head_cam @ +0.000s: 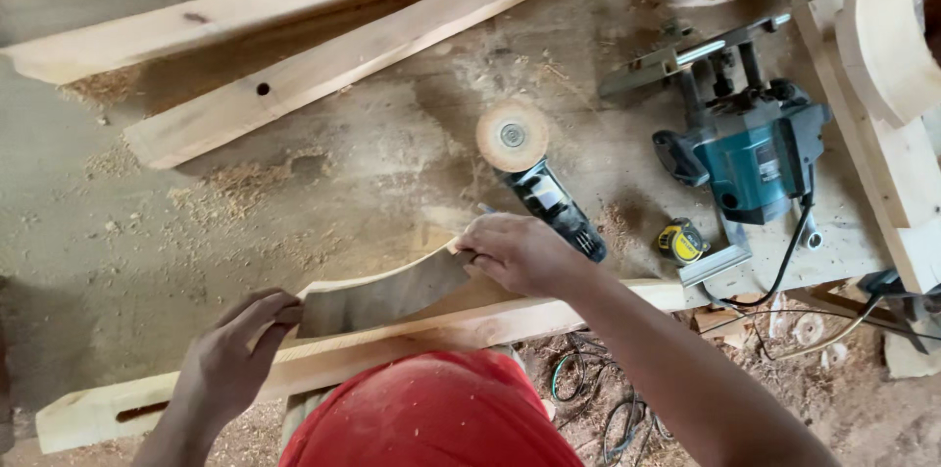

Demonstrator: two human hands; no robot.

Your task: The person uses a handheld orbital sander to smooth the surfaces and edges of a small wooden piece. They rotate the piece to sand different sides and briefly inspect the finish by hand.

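Pinching each end of a curved, dark-faced wooden template (377,295), left hand (230,359) and right hand (520,251) press it onto a pale slotted beam (176,393).

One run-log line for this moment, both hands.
left hand: grips curved wood piece end | right hand: grips other end | piece: over long beam | nearby: grinder, router, tape measure
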